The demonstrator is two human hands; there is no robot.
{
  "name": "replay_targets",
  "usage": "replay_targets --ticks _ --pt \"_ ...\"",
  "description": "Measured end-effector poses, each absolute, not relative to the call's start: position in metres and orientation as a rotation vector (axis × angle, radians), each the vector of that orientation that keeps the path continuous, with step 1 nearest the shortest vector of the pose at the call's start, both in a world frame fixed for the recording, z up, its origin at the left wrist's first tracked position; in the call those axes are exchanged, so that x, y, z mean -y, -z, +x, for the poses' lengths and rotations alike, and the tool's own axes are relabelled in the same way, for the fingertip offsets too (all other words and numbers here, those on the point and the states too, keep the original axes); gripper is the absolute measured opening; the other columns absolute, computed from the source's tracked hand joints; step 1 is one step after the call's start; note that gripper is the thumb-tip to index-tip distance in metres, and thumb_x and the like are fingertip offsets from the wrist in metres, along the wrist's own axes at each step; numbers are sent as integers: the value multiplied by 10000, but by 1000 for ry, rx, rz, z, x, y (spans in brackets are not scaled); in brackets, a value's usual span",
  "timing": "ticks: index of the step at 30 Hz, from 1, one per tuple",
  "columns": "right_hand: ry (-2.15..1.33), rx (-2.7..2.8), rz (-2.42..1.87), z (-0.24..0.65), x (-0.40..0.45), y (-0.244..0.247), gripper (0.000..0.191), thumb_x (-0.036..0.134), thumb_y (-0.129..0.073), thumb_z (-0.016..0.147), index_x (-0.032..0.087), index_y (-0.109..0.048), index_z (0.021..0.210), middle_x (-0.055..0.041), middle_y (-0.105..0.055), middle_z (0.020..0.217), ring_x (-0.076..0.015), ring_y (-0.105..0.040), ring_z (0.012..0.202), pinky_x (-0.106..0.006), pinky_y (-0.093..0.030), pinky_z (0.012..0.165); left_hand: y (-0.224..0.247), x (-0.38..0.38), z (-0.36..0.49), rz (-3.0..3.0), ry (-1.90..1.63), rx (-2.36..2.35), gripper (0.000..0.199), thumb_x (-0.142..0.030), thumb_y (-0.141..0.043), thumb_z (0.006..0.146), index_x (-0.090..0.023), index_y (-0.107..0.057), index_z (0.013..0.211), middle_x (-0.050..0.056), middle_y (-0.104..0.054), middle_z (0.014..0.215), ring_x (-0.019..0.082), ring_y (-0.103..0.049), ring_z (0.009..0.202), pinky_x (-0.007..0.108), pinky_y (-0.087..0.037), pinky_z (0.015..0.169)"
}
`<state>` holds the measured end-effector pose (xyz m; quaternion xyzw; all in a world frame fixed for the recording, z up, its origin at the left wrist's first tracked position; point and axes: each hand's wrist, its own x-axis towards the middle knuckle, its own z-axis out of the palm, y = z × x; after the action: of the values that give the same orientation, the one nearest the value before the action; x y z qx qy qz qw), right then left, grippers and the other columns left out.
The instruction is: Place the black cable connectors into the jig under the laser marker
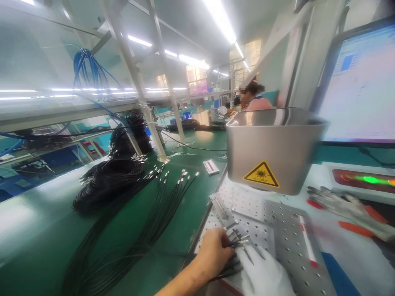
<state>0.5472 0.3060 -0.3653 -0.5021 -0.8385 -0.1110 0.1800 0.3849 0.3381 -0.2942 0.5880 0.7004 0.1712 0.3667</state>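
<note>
My bare left hand point(214, 251) has its fingers curled on thin black cables point(228, 269) at the edge of a perforated metal plate point(290, 224). Beside it, my right hand point(267, 271), in a white glove, is closed on the same cables near their metal plug ends point(240, 237). Those ends lie by a small metal fixture point(222, 211) on the plate. How the fingertips pinch the cables is partly hidden. To the left, more loose black cables point(160, 209) with silvery tips spread over the green table point(40, 242).
Coiled black cables point(108, 181) are heaped at the left. A metal housing with a laser warning sign point(261, 174) stands beyond the plate. A red-and-white marker point(307, 240), work gloves point(348, 209) and a monitor point(361, 86) are at the right. A person point(254, 98) sits further back.
</note>
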Motion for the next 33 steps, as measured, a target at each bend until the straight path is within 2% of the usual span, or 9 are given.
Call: replay_targets --ticks 6,11,14,16,20,23,27,30,33 --pt "328 2389 -1442 546 -302 346 549 74 -448 770 264 -699 1220 -21 -673 1224 -271 -607 1076 -365 -541 836 301 -342 382 1478 -417 -1802 81 -133 -655 626 -164 -621 693 -54 -486 617 130 -469 702 241 -313 648" --pt "72 2400 -1587 540 -310 347 545 104 -511 740 316 -685 1210 -15 -693 1063 -258 -623 911 -359 -521 741 304 -345 383 1435 -401 -1766 88 -136 -665 609 -163 -617 677 -61 -506 585 116 -462 642 244 -302 626" --pt "53 2429 -1647 536 -315 353 432 144 -553 765 327 -713 1121 -21 -693 1034 -276 -619 898 -380 -519 707 303 -347 381 1425 -401 -1744 97 -130 -676 599 -163 -609 661 -71 -489 568 103 -446 609 245 -294 615" --pt "91 2426 -1633 534 -316 355 440 132 -544 767 320 -714 1126 -21 -696 1057 -278 -619 930 -385 -527 719 299 -347 378 1434 -394 -1698 96 -147 -691 603 -164 -604 638 -75 -461 549 97 -429 597 247 -286 602" --pt "109 2426 -1571 534 -315 353 516 85 -511 737 290 -711 1166 -18 -685 1164 -275 -617 1001 -389 -546 764 287 -342 369 1555 -472 -1647 132 -220 -660 700 -166 -590 603 -74 -414 539 89 -377 602 253 -262 599" --pt "78 2415 -1551 535 -315 352 557 83 -504 733 292 -695 1213 -15 -667 1224 -286 -608 1035 -410 -548 819 282 -337 367 1595 -528 -1650 163 -232 -558 794 -167 -605 652 -65 -464 561 91 -389 600 253 -276 613" --pt "45 2412 -1535 537 -316 354 550 89 -498 734 294 -697 1205 -21 -667 1231 -294 -604 1053 -402 -552 809 287 -335 371 1558 -612 -1752 74 -173 -568 760 -165 -617 704 -48 -545 612 101 -454 625 249 -289 609" --pt "64 2424 -1522 537 -317 355 538 88 -494 739 288 -701 1192 -24 -667 1234 -290 -605 1049 -392 -554 792 294 -336 373 1617 -661 -1786 132 -199 -579 795 -163 -635 681 -24 -574 640 114 -473 653 259 -295 627" --pt "86 2414 -1519 537 -316 354 529 85 -497 740 283 -706 1184 -31 -669 1228 -285 -606 1045 -382 -550 786 299 -336 374 1764 -619 -1811 184 -210 -567 860 -162 -664 712 24 -644 779 140 -533 748 266 -341 698"
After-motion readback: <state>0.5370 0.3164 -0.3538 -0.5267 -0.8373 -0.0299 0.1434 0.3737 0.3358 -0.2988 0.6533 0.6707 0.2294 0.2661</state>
